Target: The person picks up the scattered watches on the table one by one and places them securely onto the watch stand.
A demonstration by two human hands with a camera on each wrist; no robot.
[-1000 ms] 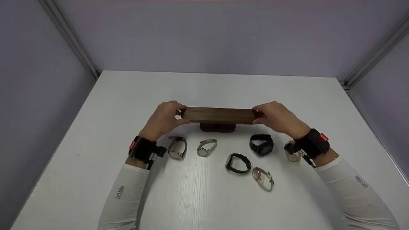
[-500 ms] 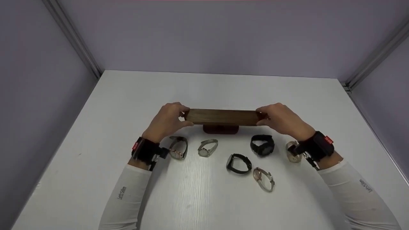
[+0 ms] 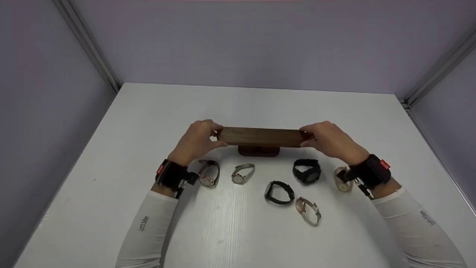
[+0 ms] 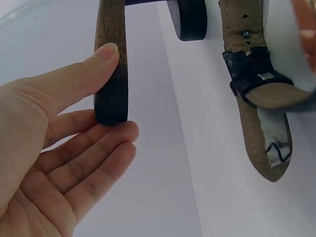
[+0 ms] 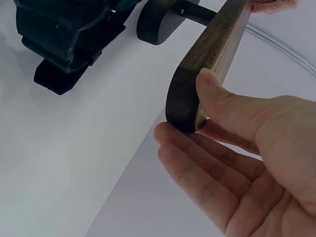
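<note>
A dark wooden bar (image 3: 260, 137) stands on a short post over a round dark base (image 3: 258, 151) on the white table (image 3: 260, 104). My left hand (image 3: 216, 134) pinches the bar's left end, thumb on one face and fingers under the tip. In the left wrist view that end of the bar (image 4: 111, 74) lies between thumb and fingers. My right hand (image 3: 305, 136) pinches the right end the same way. The right wrist view shows the thumb pressing the rounded end of the bar (image 5: 212, 54). The base (image 5: 155, 22) rests on the table.
Several watches lie in front of the stand: a brown-strap watch (image 3: 208, 173), a silver one (image 3: 241, 174), a black band (image 3: 279, 191), a chunky black watch (image 3: 306, 171), a rose-gold one (image 3: 306, 209) and a gold one (image 3: 341, 179). Grey walls enclose the table.
Both hands keep the same hold on the bar's ends. Only the head view has shifted a little; the watches lie as before.
</note>
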